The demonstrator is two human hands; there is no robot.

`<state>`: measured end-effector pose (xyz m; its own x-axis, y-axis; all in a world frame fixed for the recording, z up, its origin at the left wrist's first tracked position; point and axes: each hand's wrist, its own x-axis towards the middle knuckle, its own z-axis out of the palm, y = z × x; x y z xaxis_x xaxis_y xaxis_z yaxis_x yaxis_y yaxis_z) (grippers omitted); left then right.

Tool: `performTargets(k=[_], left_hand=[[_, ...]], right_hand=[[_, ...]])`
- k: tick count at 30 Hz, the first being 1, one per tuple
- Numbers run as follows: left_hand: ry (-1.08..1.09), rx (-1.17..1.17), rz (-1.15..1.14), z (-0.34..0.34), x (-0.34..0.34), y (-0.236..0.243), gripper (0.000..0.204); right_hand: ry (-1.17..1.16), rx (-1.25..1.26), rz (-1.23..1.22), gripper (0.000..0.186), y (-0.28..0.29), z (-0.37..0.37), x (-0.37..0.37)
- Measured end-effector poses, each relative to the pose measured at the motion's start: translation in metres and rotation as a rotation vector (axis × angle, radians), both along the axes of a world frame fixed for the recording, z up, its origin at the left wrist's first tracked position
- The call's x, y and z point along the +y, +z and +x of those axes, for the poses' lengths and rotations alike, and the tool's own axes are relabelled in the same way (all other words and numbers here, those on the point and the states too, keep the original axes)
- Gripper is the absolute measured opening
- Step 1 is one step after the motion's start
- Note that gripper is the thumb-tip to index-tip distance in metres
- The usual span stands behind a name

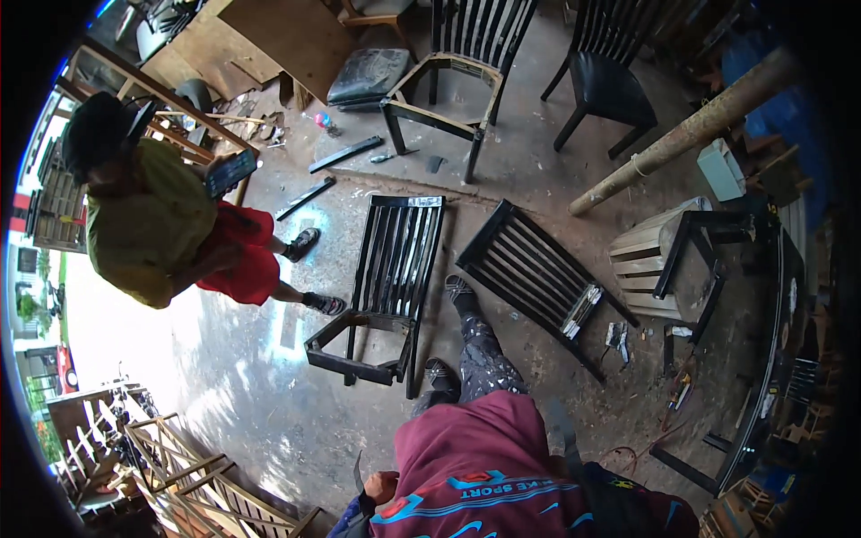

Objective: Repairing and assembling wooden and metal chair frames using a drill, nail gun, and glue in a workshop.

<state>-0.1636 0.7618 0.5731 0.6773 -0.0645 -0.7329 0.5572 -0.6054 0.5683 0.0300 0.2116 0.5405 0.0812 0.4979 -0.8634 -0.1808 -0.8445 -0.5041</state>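
Observation:
My left hand (381, 487) is at my side against my maroon shirt. Little of it shows and its fingers are mostly hidden. My right hand is out of sight; only the dark sleeve (614, 480) of that arm appears. In front of my feet stands a black slatted chair frame (398, 260) with an open seat, apart from both hands. To its right, a loose black slatted chair back (534, 273) lies on the floor beside my shoe, with a silvery strip (583, 311) on one end.
A person (170, 206) in red shorts stands at the left holding a phone (230, 174). Beyond are a seatless chair frame (444, 103), a black chair (605, 90) and a cushion (369, 77). A slanting pole (673, 143) and slatted drum (650, 260) are at the right, wooden frames (193, 475) lower left.

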Motion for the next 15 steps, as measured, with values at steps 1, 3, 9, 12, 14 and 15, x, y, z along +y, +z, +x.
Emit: performTargets(k=[1, 3, 9, 12, 14, 15], left_hand=[[0.015, 0.0, 0.001, -0.023, -0.002, 0.003, 0.031], [-0.009, 0.036, -0.045, -0.045, 0.005, 0.007, 0.031], [0.107, 0.163, -0.159, -0.117, -0.028, 0.037, 0.033], [0.176, 0.212, -0.22, -0.123, -0.058, 0.048, 0.034], [0.203, 0.243, -0.265, -0.116, -0.073, 0.054, 0.034], [0.208, 0.261, -0.289, -0.111, -0.077, 0.056, 0.035]], right_hand=[[-0.001, -0.017, -0.024, 0.03, 0.006, -0.016, -0.008], [-0.02, -0.063, -0.071, 0.03, 0.015, -0.039, -0.012], [0.102, -0.18, -0.148, 0.027, 0.037, -0.014, -0.024], [0.167, -0.25, -0.168, 0.026, 0.038, 0.027, -0.04], [0.189, -0.296, -0.183, 0.026, 0.037, 0.051, -0.052], [0.192, -0.317, -0.192, 0.025, 0.038, 0.061, -0.057]])
